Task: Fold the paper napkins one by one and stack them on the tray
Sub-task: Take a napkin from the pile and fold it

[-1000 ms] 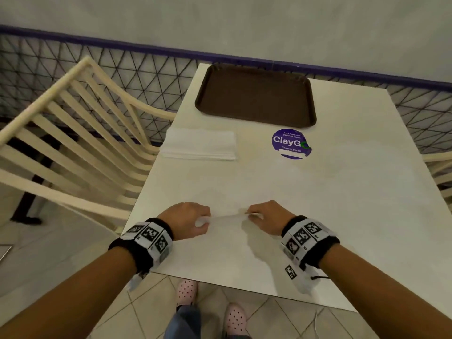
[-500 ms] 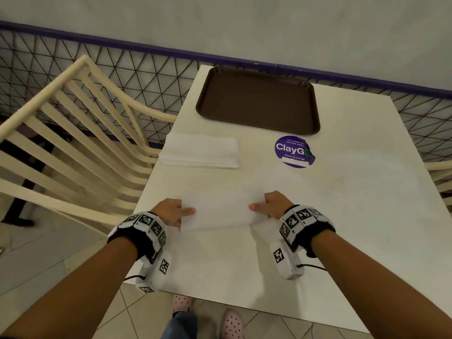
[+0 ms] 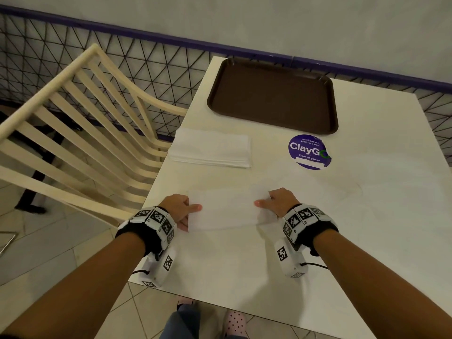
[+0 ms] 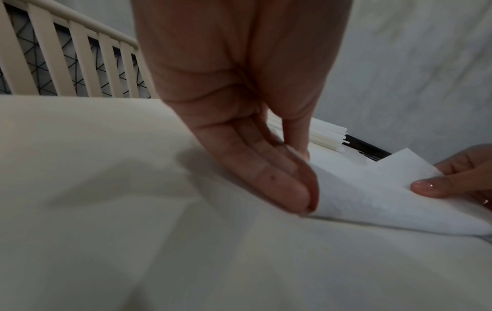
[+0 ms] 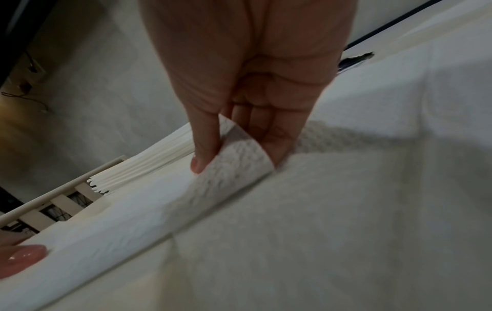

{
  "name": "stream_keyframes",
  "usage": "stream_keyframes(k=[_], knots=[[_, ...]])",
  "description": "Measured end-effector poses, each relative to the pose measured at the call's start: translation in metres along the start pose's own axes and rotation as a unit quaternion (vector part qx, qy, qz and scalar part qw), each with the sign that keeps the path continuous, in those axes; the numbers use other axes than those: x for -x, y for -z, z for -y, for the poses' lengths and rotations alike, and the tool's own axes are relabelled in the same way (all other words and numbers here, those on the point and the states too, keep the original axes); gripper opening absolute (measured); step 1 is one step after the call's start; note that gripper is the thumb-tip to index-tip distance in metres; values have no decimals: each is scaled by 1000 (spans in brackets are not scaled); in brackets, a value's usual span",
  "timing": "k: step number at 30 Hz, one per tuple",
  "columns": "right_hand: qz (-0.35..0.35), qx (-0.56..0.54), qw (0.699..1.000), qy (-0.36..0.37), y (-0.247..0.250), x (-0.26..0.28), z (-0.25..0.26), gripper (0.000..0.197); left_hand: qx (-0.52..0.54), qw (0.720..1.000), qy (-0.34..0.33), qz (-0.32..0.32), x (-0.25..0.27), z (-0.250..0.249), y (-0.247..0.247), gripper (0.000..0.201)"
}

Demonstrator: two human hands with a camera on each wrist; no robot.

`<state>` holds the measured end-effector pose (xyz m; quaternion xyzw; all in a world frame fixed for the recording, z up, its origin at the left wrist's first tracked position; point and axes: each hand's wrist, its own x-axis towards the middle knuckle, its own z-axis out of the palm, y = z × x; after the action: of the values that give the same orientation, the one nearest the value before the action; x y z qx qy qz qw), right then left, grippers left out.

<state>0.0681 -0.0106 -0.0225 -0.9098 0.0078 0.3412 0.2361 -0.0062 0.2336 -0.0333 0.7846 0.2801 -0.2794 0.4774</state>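
A single white paper napkin (image 3: 223, 209) lies near the table's front edge, its near half turned over toward the far side. My left hand (image 3: 182, 211) pinches its left end (image 4: 346, 189) between thumb and fingers. My right hand (image 3: 276, 204) pinches its right end (image 5: 239, 166) the same way. Behind it, at the table's left edge, sits a stack of white napkins (image 3: 211, 148), also seen in both wrist views (image 4: 327, 134) (image 5: 149, 166). The brown tray (image 3: 274, 94) sits at the far end with nothing on it.
A round purple sticker (image 3: 308, 151) is stuck on the white table (image 3: 367, 216) just in front of the tray. A cream slatted chair (image 3: 80, 133) stands to the left of the table. A dark mesh fence (image 3: 146, 55) runs behind.
Both hands have lifted the napkin's near edge off the table and carried it away from me, so the fold leans over further than before.
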Motion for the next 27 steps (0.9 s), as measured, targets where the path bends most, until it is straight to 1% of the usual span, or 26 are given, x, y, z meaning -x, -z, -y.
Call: stream_keyframes(k=[5, 10, 12, 14, 15, 16, 17, 18, 19, 20, 21, 22, 24, 25, 26, 27], knots=[[-1, 8, 1000, -8, -1, -3, 0, 32, -39, 999, -5, -24, 3, -3, -2, 34], [-3, 13, 1000, -13, -2, -4, 2, 33, -87, 996, 0, -27, 4, -6, -3, 32], [-7, 15, 1000, -14, -2, -4, 3, 42, -122, 991, -1, -51, 7, -12, -5, 29], [-11, 21, 1000, -14, -2, -4, 3, 44, -171, 980, -24, -96, 8, -17, -8, 42], [-10, 25, 1000, -16, -3, -5, 3, 43, -215, 968, -53, -121, 12, -21, -12, 48], [-10, 26, 999, -17, -3, -6, 2, 40, -287, 941, -93, -151, 15, -24, -16, 52], [-11, 27, 999, -20, -3, -7, 2, 36, -379, 897, -145, -177, 19, -28, -20, 56], [-15, 26, 999, -21, -3, -7, 2, 34, -463, 843, -199, -186, 22, -32, -26, 61], [-18, 24, 999, -24, -3, -7, 2, 38, -527, 798, -240, -168, 23, -33, -32, 63], [-19, 23, 999, -24, -3, -6, 3, 39, -570, 767, -260, -136, 23, -34, -38, 60], [-18, 22, 999, -24, -3, -6, 3, 38, -594, 752, -265, -110, 23, -34, -43, 53], [-17, 22, 999, -22, -3, -6, 3, 36, -596, 753, -260, -97, 23, -32, -49, 46], [-20, 18, 999, -18, -4, -7, 3, 32, -567, 782, -238, -97, 24, -29, -57, 39], [-22, 15, 999, -19, -4, -6, 3, 34, -546, 801, -225, -99, 26, -27, -61, 38], [-23, 18, 999, -20, -5, -6, 2, 37, -525, 818, -211, -98, 27, -25, -65, 41], [-24, 20, 999, -21, -5, -6, 2, 35, -510, 831, -200, -96, 29, -24, -68, 46]])
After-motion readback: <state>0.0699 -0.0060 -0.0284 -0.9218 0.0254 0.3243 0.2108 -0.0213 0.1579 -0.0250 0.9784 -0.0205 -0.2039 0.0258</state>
